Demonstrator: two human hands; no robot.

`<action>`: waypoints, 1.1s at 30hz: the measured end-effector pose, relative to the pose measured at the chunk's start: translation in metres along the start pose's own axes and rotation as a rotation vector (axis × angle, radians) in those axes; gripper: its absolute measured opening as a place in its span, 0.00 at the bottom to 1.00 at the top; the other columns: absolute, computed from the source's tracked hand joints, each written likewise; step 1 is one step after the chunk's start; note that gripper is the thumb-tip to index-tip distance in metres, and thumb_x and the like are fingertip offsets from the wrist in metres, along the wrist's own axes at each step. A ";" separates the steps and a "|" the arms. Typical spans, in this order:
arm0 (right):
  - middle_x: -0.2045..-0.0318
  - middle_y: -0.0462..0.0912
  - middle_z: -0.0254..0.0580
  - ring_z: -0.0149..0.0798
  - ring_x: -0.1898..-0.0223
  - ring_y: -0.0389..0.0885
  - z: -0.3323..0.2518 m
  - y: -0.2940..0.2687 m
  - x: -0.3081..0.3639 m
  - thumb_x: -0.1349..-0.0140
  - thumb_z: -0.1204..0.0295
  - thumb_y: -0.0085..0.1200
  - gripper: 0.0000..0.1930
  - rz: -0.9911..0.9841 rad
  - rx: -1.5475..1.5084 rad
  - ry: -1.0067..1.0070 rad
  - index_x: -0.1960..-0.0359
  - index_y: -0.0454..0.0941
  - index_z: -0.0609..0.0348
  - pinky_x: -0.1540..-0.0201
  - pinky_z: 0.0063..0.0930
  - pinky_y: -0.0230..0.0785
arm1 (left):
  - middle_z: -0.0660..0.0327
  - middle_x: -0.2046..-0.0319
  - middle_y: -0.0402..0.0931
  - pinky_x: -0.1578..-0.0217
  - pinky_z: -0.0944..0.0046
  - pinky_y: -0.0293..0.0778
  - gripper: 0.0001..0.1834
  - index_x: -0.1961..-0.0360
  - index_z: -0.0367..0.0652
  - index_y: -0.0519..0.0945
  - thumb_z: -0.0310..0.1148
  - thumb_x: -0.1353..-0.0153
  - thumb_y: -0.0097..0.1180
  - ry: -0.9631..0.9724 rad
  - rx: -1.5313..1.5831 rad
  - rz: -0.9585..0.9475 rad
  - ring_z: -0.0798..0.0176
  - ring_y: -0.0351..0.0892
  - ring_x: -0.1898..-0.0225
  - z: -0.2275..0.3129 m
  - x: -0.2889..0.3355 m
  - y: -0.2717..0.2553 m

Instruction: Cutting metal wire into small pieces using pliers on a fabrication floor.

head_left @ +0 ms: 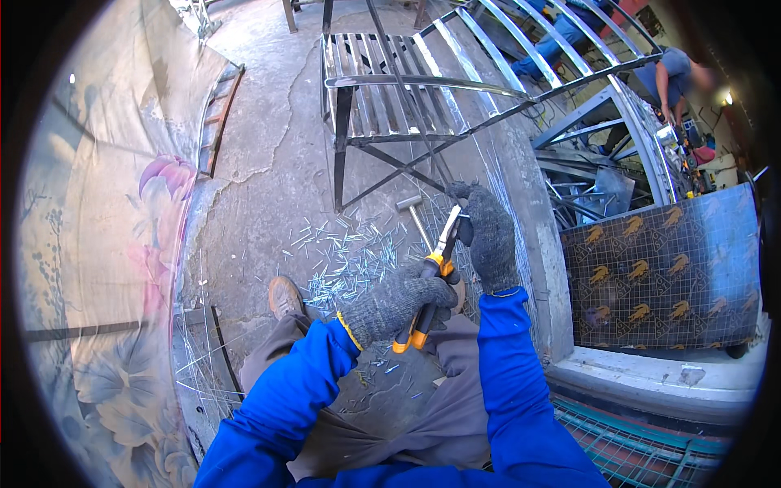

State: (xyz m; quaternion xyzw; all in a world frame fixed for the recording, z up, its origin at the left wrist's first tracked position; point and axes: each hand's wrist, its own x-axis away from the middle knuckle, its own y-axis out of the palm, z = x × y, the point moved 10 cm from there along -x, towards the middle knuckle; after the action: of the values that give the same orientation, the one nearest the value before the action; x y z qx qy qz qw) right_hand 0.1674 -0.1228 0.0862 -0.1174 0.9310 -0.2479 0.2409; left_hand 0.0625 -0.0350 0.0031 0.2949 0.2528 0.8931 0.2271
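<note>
My left hand (394, 307), in a grey knitted glove, is closed round the black and orange handles of a pair of pliers (439, 259). Their metal jaws point up and to the right. By the jaws is my right hand (490, 236), gloved too, with its fingers curled; what they grip is hidden. Thin metal wires (498, 175) run along the floor behind that hand. Below the pliers lies a scatter of short cut wire pieces (350, 264) on the concrete. A hammer (416, 218) rests beside the scatter, its handle partly behind the pliers.
Ahead stands a metal chair frame (399, 134) with slatted seat and back. A flowered cloth (122, 211) hangs along the left. To the right are a steel frame (639, 134) and a dark patterned board (663, 272). Another person (667, 77) bends over work at the far right.
</note>
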 end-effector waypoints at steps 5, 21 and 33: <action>0.54 0.82 0.47 0.35 0.55 0.80 -0.019 -0.002 0.004 0.26 0.63 0.38 0.20 0.070 0.182 -0.239 0.48 0.78 0.66 0.52 0.29 0.72 | 0.53 0.67 0.80 0.65 0.62 0.81 0.20 0.53 0.29 0.76 0.31 0.43 0.60 0.006 0.006 0.008 0.60 0.83 0.67 0.002 0.001 0.001; 0.54 0.81 0.46 0.37 0.53 0.79 0.012 -0.002 0.000 0.24 0.59 0.38 0.22 0.095 -0.094 0.067 0.46 0.77 0.65 0.47 0.31 0.71 | 0.58 0.70 0.78 0.64 0.64 0.80 0.14 0.59 0.33 0.77 0.31 0.43 0.59 -0.033 0.038 0.053 0.64 0.80 0.71 -0.004 -0.001 -0.004; 0.61 0.84 0.44 0.32 0.58 0.81 0.044 -0.005 0.013 0.31 0.62 0.56 0.17 -0.077 -0.065 0.408 0.50 0.80 0.63 0.51 0.29 0.73 | 0.61 0.73 0.73 0.68 0.63 0.78 0.14 0.60 0.40 0.73 0.28 0.47 0.60 0.000 0.313 0.103 0.66 0.76 0.74 0.008 0.005 -0.017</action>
State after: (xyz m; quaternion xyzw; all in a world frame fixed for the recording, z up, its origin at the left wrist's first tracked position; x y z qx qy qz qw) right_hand 0.1791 -0.1496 0.0506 -0.1079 0.9628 -0.2455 0.0336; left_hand 0.0682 -0.0165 0.0006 0.3392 0.3735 0.8532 0.1321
